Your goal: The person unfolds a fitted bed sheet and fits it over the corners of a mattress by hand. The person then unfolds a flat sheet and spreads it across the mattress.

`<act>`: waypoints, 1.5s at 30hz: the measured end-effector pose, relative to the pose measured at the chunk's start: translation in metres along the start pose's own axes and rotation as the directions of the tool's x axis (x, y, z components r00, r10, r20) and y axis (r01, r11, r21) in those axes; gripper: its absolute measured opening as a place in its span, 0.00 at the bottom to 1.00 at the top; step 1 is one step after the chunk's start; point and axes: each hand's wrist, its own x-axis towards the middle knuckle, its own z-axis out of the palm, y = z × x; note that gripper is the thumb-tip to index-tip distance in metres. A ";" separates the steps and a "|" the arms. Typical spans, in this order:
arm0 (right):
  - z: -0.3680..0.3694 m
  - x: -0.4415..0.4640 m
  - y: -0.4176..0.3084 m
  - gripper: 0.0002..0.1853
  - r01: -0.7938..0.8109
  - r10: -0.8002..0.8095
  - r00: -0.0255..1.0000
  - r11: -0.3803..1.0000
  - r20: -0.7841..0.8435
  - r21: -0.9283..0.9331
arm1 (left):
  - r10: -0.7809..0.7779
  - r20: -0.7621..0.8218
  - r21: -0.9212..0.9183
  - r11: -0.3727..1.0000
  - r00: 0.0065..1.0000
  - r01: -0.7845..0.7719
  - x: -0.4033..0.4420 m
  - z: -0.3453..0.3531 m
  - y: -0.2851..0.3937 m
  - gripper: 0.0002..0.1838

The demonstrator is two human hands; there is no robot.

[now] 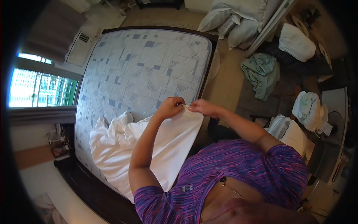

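Observation:
A white sheet [164,143] lies bunched over the near part of the patterned mattress [138,71], and its upper edge is raised between my hands. My left hand [170,107] is closed on that edge, fingers curled. Just to its right, my right hand [202,107] pinches the same edge near the sheet's corner. The two hands are close together above the mattress's right side. From there the sheet hangs down towards my body, and its crumpled part rests at the left.
A dark bed frame [209,71] surrounds the mattress. Pillows [242,22] are piled at the top right, with a green cloth [262,72] on the floor below. White bundles [306,108] stand at the right. A window [43,89] is on the left wall.

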 end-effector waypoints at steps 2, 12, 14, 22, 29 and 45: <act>-0.020 -0.009 0.004 0.10 -0.205 0.219 0.975 0.934 -0.018 0.292 | 0.129 -0.100 0.194 0.975 0.987 -0.108 0.039 0.005 -0.040 0.08; -0.117 -0.032 -0.001 0.07 -0.101 0.062 0.995 0.651 0.079 0.753 | 0.176 0.319 -0.426 0.904 0.931 -0.025 0.112 0.041 0.018 0.11; -0.127 -0.019 0.006 0.08 -0.085 0.039 0.996 0.647 0.078 0.758 | -0.008 0.527 -0.065 0.997 0.850 0.050 0.128 0.027 0.056 0.11; -0.140 0.005 -0.024 0.14 -0.206 0.213 0.975 0.775 0.060 0.598 | 0.063 -0.060 0.542 0.840 0.996 -0.021 0.173 -0.017 -0.075 0.05; -0.187 0.086 -0.040 0.18 -0.455 0.313 0.890 0.664 0.333 0.593 | -0.035 -0.308 0.101 0.993 0.951 0.069 0.245 -0.091 -0.057 0.05; -0.318 0.148 -0.062 0.04 -0.069 -0.069 0.990 0.527 0.123 0.847 | -0.374 -0.402 -0.019 0.916 0.836 0.400 0.296 -0.157 -0.197 0.11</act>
